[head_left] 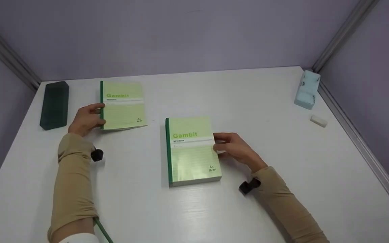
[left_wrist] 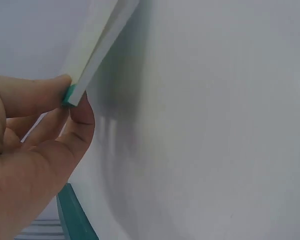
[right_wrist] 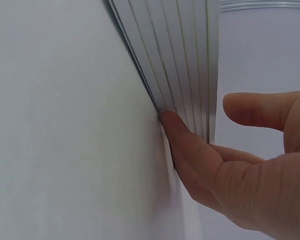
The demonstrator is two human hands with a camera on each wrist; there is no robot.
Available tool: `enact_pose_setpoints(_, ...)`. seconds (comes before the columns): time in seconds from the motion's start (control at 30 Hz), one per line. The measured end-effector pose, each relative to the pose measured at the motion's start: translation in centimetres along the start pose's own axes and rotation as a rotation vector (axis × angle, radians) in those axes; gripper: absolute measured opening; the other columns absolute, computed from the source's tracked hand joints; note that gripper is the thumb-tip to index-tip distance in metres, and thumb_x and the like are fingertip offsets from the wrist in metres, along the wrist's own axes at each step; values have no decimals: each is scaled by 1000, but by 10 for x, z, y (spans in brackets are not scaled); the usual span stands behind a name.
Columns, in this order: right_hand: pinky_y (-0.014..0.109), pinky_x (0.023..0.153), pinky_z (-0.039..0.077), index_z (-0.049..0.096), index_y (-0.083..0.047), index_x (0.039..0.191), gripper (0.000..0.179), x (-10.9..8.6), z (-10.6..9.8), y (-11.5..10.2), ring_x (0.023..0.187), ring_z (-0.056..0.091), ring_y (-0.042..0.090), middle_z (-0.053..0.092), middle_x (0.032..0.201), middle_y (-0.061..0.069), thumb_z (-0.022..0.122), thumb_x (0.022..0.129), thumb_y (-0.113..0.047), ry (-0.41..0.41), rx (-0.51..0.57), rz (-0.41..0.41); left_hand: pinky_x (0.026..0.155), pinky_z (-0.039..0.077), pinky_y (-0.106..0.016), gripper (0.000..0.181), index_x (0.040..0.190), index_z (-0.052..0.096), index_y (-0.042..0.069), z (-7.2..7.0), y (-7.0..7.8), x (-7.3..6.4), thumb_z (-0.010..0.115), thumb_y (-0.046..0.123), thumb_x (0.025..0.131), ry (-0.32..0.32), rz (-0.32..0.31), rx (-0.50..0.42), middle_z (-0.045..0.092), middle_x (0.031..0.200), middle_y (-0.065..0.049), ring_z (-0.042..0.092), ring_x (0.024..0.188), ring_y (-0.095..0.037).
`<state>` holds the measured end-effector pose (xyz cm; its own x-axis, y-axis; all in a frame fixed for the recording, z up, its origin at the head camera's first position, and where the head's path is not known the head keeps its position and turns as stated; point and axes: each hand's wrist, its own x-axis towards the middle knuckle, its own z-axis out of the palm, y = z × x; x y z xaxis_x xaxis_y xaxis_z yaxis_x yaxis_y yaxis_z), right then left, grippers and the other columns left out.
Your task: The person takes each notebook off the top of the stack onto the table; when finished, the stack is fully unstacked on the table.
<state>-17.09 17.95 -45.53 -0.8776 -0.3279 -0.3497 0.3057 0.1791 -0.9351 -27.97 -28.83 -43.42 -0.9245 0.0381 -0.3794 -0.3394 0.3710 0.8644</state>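
Observation:
A single green notebook (head_left: 123, 113) is at the back left, its lower edge raised a little off the table. My left hand (head_left: 85, 118) pinches its dark green spine between thumb and fingers; the left wrist view shows this grip on the notebook's corner (left_wrist: 85, 80). In the middle lies a neat stack of similar notebooks (head_left: 192, 155). My right hand (head_left: 236, 148) is at the stack's right side. In the right wrist view, fingertips (right_wrist: 172, 122) touch the layered page edges (right_wrist: 175, 65), while the thumb stands apart from them.
A dark green box-shaped case (head_left: 55, 105) stands at the far left. Toward the back right are a light blue case (head_left: 307, 89) and a small white eraser-like block (head_left: 318, 120). Pale walls (head_left: 181, 37) enclose the white table (head_left: 194, 216) at the back and sides.

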Motion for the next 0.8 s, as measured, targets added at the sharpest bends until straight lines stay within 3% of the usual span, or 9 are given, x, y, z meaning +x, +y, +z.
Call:
enact_pose_setpoints(0.17, 43, 87, 51, 47, -5, 141, 55, 0, 1, 0, 115, 56, 27, 51, 137, 13, 59, 88, -1, 4, 0, 3, 107, 34, -44, 63, 148, 33, 0, 3, -1, 4, 57, -4, 89, 95, 46, 156, 33, 149, -23, 34, 130, -35)
enact_pose_setpoints(0.3, 43, 87, 51, 49, -6, 140, 54, 1, 1, 1, 116, 56, 27, 53, 135, 13, 60, 87, -2, 6, -15, 7, 107, 31, -48, 57, 141, 42, -3, 6, -4, 6, 58, -1, 87, 187, 50, 234, 41, 143, -25, 36, 129, -38)
enact_pose_setpoints(0.5, 42, 88, 51, 49, -6, 140, 54, 1, 0, 1, 117, 56, 26, 53, 136, 13, 60, 87, -3, -1, -32, -2, 99, 40, -44, 50, 136, 48, -5, 14, -4, 2, 59, 1, 87, 297, -1, 213, 47, 133, -24, 43, 117, -34)
enact_pose_setpoints(0.8, 42, 87, 51, 49, -5, 140, 55, 0, 2, -1, 115, 57, 26, 54, 135, 14, 60, 86, -1, -15, -29, -5, 98, 41, -40, 46, 133, 52, -4, 19, -1, -1, 61, 3, 89, 358, -25, 164, 48, 132, -23, 43, 115, -31)
